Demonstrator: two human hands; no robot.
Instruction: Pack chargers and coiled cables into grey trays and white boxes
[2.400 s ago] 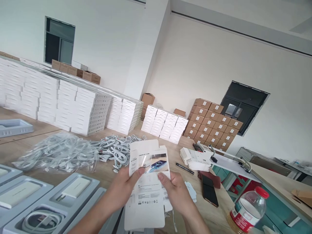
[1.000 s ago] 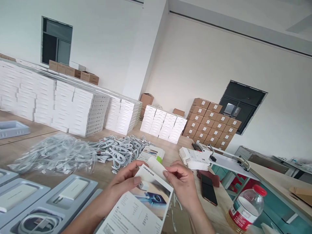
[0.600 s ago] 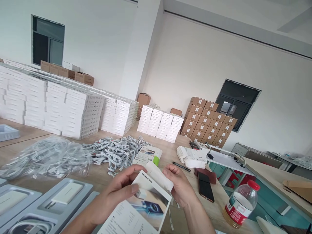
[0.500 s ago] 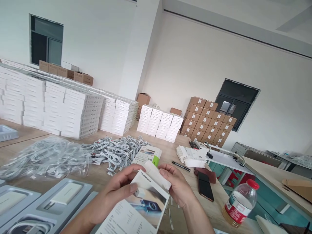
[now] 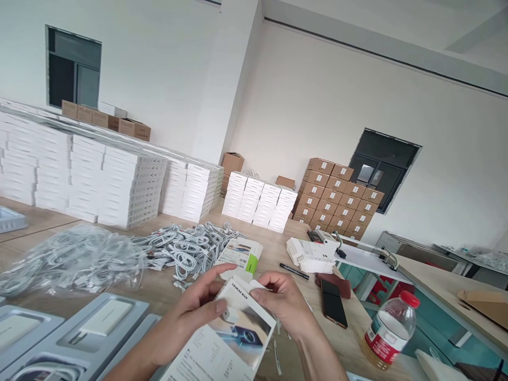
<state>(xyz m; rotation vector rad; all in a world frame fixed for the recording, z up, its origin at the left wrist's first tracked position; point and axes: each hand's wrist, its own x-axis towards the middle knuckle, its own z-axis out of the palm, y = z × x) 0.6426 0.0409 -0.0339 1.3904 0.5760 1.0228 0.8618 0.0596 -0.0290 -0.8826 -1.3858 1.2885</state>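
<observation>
My left hand (image 5: 200, 309) is closed on a flat white packaging box (image 5: 214, 344), its thumb on the printed front and its fingers behind. The front shows a charger and a phone picture. At the box's upper end my right hand (image 5: 288, 304) pinches a white card flap (image 5: 256, 286); fingers partly hide it. Just beyond lies a stack of printed white boxes (image 5: 238, 251) with a green corner. To the left, grey trays (image 5: 130, 312) hold a white power adapter (image 5: 109, 317) and a coiled white cable (image 5: 47, 370).
Coiled cables (image 5: 190, 246) and bagged cables (image 5: 79, 259) lie on the left. White box stacks (image 5: 135, 190) stand behind. On the right are a black pen (image 5: 293, 271), flat cartons (image 5: 311, 255), a phone (image 5: 333, 301) and a red-capped bottle (image 5: 391, 330). Brown cartons (image 5: 333, 196) are stacked farther back.
The white flap at the box's upper end has gone down, and less of it shows. My right fingers have curled in closer to the box. My left hand keeps its hold.
</observation>
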